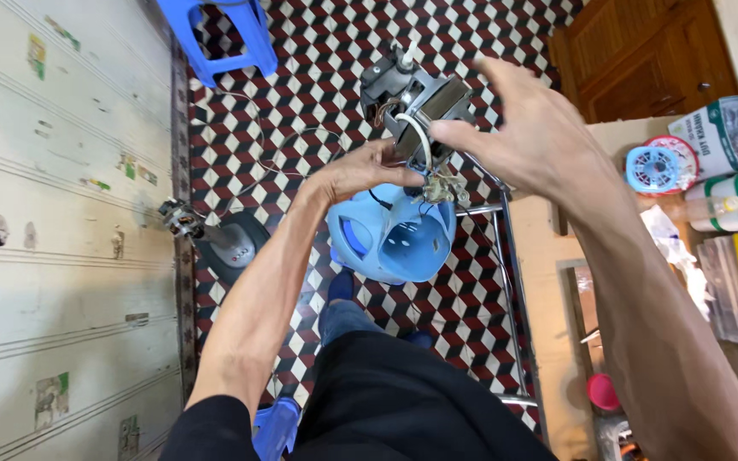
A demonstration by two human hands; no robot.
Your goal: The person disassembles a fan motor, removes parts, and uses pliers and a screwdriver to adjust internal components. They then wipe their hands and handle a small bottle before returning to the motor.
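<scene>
A grey fan motor point(416, 94) with wires hanging from it is held up over the patterned floor. Below it hangs a light blue plastic motor housing point(395, 239), joined to it by the wires point(437, 183). My left hand point(360, 171) grips at the wires between motor and housing. My right hand point(514, 128) pinches the motor's side with thumb and forefinger, the other fingers spread.
A blue plastic stool point(219, 34) stands at the top. A dark fan base with another motor point(215, 239) lies by the white wall point(61, 213). A metal frame point(510, 299), a wooden cabinet point(642, 51) and boxes with a small fan point(655, 166) are at the right.
</scene>
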